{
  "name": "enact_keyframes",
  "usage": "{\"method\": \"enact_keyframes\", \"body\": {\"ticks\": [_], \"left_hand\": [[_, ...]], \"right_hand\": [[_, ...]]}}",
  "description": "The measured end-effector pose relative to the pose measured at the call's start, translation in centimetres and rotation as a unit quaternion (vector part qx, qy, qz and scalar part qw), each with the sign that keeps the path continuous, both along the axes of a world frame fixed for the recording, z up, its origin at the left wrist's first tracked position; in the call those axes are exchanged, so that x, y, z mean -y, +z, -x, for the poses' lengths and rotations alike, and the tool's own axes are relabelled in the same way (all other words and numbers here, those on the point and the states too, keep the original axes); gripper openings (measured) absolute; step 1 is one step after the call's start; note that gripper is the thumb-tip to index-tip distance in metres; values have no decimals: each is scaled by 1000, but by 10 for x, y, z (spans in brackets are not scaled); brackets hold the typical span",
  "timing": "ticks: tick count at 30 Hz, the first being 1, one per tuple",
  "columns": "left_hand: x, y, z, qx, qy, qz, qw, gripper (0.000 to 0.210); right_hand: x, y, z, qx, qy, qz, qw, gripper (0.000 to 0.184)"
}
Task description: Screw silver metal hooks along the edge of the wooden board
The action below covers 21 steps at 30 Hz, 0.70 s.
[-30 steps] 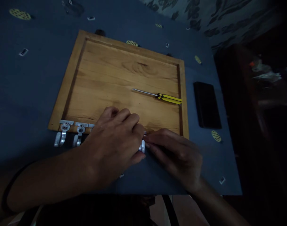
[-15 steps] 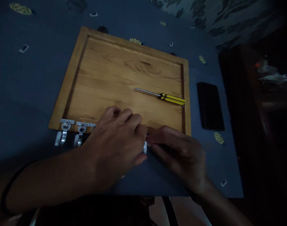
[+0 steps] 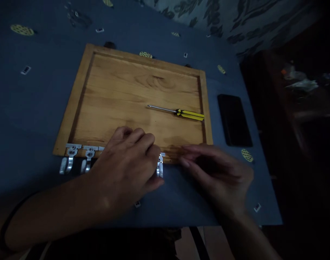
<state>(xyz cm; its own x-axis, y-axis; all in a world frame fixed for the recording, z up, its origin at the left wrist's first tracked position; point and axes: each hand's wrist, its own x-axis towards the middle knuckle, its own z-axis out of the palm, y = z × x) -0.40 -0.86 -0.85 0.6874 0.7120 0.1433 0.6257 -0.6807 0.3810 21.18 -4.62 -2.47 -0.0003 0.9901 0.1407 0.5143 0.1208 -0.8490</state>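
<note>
A wooden framed panel (image 3: 154, 65) lies on the blue table. Along its near edge, metal hooks with screws show at the left, one hook (image 3: 71, 157) at the corner and a second hook (image 3: 89, 159) beside it. My left hand (image 3: 129, 162) lies over this edge with curled fingers, gripping another metal hook (image 3: 160, 166) that sticks out by the thumb; the palm hides the edge beneath it. To the right, my right hand (image 3: 219, 173) is at the same edge, thumb and forefinger apart, with nothing visible between them. A screwdriver (image 3: 178, 112) with a yellow and black handle rests on the panel.
A black phone-like slab (image 3: 234, 120) lies right of the panel. A transparent object (image 3: 78, 18), hard to make out, stands at the far left. Beyond the table's right edge, a dark shelf holds a crumpled plastic bag (image 3: 302, 83). Patterned fabric hangs at the back.
My right hand has drawn away from the hook to the right, and its fingertips have parted. My left hand stays over the hook. The whole view has shifted slightly.
</note>
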Motion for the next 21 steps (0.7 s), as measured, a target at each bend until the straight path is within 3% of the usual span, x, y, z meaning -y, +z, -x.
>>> {"method": "enact_keyframes", "body": {"ticks": [7,10,12,13,18,21], "left_hand": [[0,3,1,-23,0,6,1000,28],[-1,7,2,-40,-10,30,999,26],[-1,9,2,-48,-10,34,998,27],[-1,9,2,-53,-9,35,998,27],[-1,6,2,-50,-7,34,998,28],[-1,2,3,-31,-6,19,999,32]], "right_hand": [[-21,-3,-10,121,-50,-132,983,13],[-45,-3,-17,177,-38,-158,971,31],[-61,-4,-20,278,5,-135,951,46],[-68,-6,-22,288,14,-120,950,44],[-82,-13,-30,265,17,-110,958,21],[-76,-11,-37,181,-10,-140,973,15]]}}
